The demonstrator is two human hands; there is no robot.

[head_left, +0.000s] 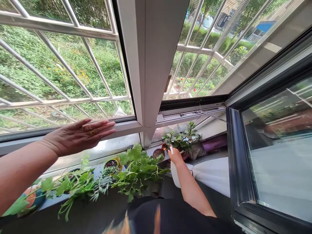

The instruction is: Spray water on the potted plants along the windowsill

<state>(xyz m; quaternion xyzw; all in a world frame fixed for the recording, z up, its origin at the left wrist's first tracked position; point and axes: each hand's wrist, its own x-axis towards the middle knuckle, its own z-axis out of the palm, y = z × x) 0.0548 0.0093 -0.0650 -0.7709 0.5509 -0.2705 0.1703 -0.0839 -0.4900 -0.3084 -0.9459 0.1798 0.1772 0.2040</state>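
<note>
From the head camera, the left hand (80,136) is raised flat before a window frame (124,126), its fingers (102,127) straight, slightly spread and holding nothing (a gold ring (92,132) sits on one of them); whether they touch the frame, I cannot tell. The right hand (175,156) has its fingers curled shut around the upper part of a white spray bottle (175,175), which stands just beside a potted leafy plant (181,139) at the far end of the windowsill (92,156). A small terracotta pot (159,153) sits near the bottle, and a mass of green herbs (138,170) spreads along the sill between the two hands.
</note>
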